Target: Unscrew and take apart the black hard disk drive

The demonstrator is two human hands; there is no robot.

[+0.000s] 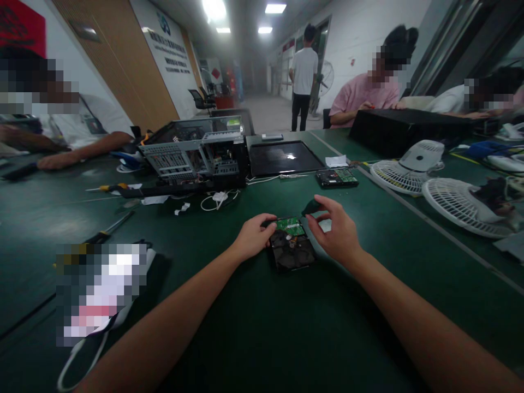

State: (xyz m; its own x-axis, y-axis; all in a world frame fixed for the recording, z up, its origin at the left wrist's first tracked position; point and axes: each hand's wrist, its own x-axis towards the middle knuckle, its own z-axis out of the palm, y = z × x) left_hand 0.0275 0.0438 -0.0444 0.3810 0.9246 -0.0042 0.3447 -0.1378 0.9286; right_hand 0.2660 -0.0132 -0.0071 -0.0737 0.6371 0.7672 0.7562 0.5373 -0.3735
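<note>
A hard drive (292,251) with a green circuit board at its far end lies on the green table before me. My left hand (256,236) grips the drive's left edge, thumb on top near the board. Above the drive's far right corner, my right hand (333,229) pinches a small dark object (311,207) between thumb and fingers; it looks like a tool handle, and its lower end is hard to make out. A second drive (337,178) with a green board rests farther back, to the right.
An opened computer case (196,155) stands at the back left, beside a black panel (286,158). White fan grilles (399,173) lie at the right. A screwdriver (104,232) and a pixelated item are at the left. Several people sit around the table; one stands beyond it.
</note>
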